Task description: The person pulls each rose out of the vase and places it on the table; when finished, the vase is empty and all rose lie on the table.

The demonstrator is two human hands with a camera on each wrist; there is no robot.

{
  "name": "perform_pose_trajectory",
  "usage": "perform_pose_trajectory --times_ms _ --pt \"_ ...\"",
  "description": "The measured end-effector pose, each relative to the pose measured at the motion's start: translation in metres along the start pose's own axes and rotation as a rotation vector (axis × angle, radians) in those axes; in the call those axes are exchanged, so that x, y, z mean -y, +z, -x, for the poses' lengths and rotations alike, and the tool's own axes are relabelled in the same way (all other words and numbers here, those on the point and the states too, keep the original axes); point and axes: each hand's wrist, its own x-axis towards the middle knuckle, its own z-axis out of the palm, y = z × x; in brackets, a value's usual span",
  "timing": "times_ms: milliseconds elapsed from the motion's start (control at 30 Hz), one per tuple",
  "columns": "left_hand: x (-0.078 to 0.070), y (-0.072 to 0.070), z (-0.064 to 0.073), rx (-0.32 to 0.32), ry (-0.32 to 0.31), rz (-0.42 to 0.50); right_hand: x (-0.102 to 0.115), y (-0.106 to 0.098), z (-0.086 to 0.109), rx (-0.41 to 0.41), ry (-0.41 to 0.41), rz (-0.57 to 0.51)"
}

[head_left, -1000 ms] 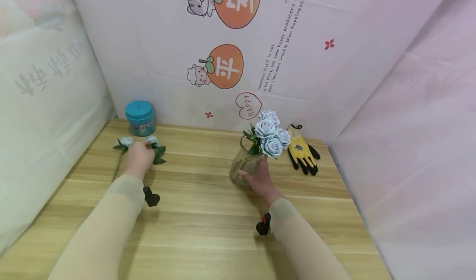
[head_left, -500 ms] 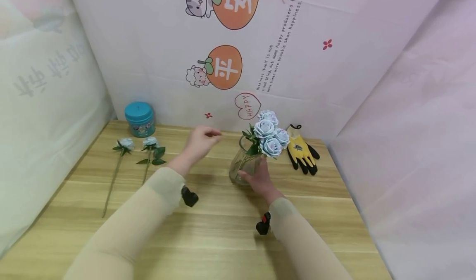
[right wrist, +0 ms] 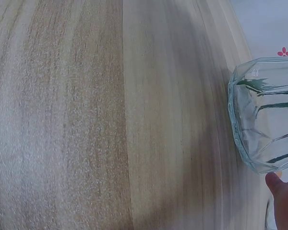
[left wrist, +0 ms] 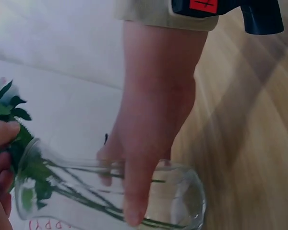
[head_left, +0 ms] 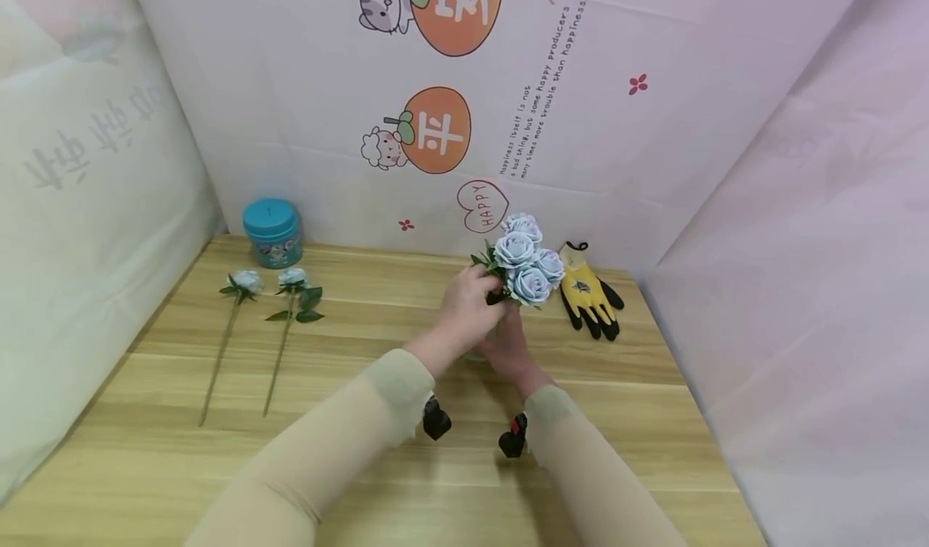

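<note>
Pale blue artificial roses (head_left: 528, 265) stand bunched in a clear glass vase (left wrist: 187, 201), whose stems show through its wall. My right hand (head_left: 512, 355) grips the vase from the side, thumb and fingers around the glass in the left wrist view. Close above the rim, my left hand (head_left: 467, 309) pinches the green stems and leaves just under the blooms; its fingertips are partly cut off in the left wrist view. In the head view both hands hide most of the vase. At the right wrist, the faceted glass base and part of the right hand (right wrist: 287, 199) show.
Two single blue roses, a left one (head_left: 225, 349) and a leafier one (head_left: 281, 353), lie on the wooden table (head_left: 145, 450). A blue lidded tub (head_left: 272, 232) stands behind them. A yellow and black glove (head_left: 586, 297) lies right of the vase, before the printed backdrop.
My left hand has left the two loose roses at the left, crossed rightward, and come to the stems at the vase's mouth. My right hand stays around the vase.
</note>
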Motion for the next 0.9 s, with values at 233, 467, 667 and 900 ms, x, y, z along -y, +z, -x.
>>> perform_pose_trajectory --times_ms 233,467,667,900 --pt "-0.002 0.005 0.002 -0.162 0.056 -0.023 -0.002 0.002 0.002 0.029 0.05 0.065" --pt "-0.016 -0.028 -0.004 -0.21 -0.011 0.211 0.003 0.002 0.005 0.007 0.267 0.079" --pt "-0.021 -0.056 -0.014 -0.183 -0.016 0.241 0.006 0.002 0.003 -0.026 0.272 0.056" --pt "-0.026 -0.074 -0.015 -0.202 -0.022 0.312 0.004 0.002 0.005 -0.023 0.279 0.076"
